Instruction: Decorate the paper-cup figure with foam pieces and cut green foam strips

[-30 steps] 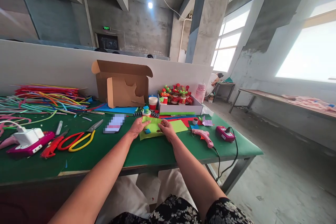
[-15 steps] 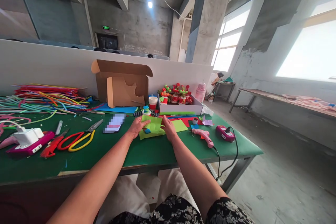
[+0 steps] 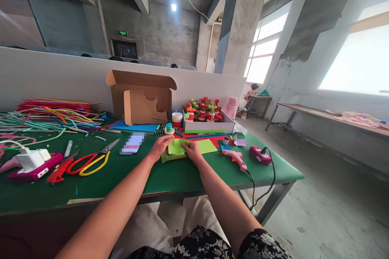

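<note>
A piece of yellow-green paper (image 3: 176,148) is held up over the table between my two hands. My left hand (image 3: 158,148) pinches its left edge. On the other side, my right hand (image 3: 193,152) grips the paper with thumb and fingers closed. Beneath lies more green paper (image 3: 209,146), reaching out to the right. Just behind my hands stands a small paper-cup figure (image 3: 169,129) with a green and blue top and dark pleated strips at its sides.
Scissors (image 3: 95,158), a phone (image 3: 133,143) and red pliers (image 3: 62,168) lie to the left. At right are a pink glue gun (image 3: 235,158) and a magenta power strip (image 3: 260,155). Behind stand a cardboard box (image 3: 146,105) and a tray (image 3: 209,126) of finished figures.
My right hand has moved in to the left and closed on the green paper. The small blue piece that showed near my left hand is now out of sight.
</note>
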Demonstrator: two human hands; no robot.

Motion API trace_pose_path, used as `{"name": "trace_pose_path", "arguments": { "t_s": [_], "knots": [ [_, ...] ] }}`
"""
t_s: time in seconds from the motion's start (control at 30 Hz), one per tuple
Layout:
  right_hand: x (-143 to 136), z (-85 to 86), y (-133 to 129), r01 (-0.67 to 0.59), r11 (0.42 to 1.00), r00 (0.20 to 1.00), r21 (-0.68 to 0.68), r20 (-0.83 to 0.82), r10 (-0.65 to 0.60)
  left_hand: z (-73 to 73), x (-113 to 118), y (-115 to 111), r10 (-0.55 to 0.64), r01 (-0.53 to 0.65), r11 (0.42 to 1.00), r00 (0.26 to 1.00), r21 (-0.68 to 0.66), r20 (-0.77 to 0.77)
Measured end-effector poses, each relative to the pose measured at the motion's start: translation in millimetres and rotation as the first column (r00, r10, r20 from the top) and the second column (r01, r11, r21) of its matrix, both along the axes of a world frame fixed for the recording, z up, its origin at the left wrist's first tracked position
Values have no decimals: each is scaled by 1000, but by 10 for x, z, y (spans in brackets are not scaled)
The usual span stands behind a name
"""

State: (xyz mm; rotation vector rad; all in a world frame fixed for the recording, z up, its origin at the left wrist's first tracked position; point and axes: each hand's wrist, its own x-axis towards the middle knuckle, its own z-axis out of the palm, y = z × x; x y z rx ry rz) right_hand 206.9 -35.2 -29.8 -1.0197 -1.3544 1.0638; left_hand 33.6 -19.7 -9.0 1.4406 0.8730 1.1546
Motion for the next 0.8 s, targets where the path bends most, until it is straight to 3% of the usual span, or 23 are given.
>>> {"name": "trace_pose_path", "arguments": {
  "t_s": [0.33,0.6,0.8],
  "knots": [
    [-2,12,-7,85,993,994,81,66,-90,-22,56,-11,-42,51,995,993,80,-113],
    [22,25,34,197,979,980,60,-49,-194,-21,60,-5,-18,31,993,993,118,-113],
    [9,103,-14,76,997,986,-8,-146,-76,46,-27,15,51,-51,993,999,109,0]
  ]
}}
